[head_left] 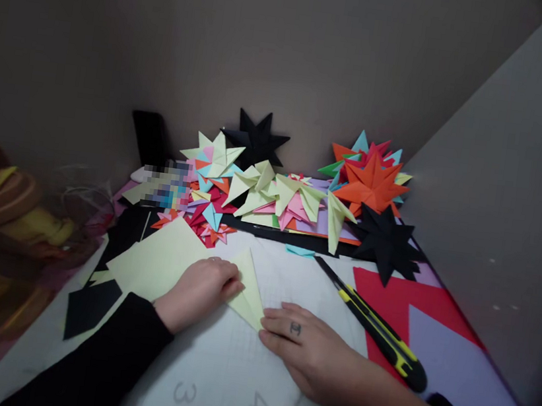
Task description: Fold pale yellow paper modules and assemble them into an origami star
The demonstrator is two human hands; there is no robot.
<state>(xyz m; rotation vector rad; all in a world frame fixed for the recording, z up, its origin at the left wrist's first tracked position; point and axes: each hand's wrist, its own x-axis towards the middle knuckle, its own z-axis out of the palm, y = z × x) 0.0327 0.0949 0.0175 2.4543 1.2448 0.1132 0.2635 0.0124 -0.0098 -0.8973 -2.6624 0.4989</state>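
Observation:
A pale yellow-green folded paper [250,292] with a pointed top lies on the white surface between my hands. My left hand [204,287], its fingers curled, presses on the paper's left side and partly covers it. At the lower right corner, the fingers of my right hand [314,348] are pressed together against the paper's tip. A larger pale yellow-green sheet [158,258] lies flat beside my left wrist. To the right of my right hand is a black-and-yellow utility knife [379,327].
Folded pale yellow-green pieces [296,196] and an orange paper star [373,183] lie at the back. Black stars [388,242] stand among them. Red paper [374,286] and lilac paper [454,367] lie right. A dark phone-like object [150,134] leans against the wall.

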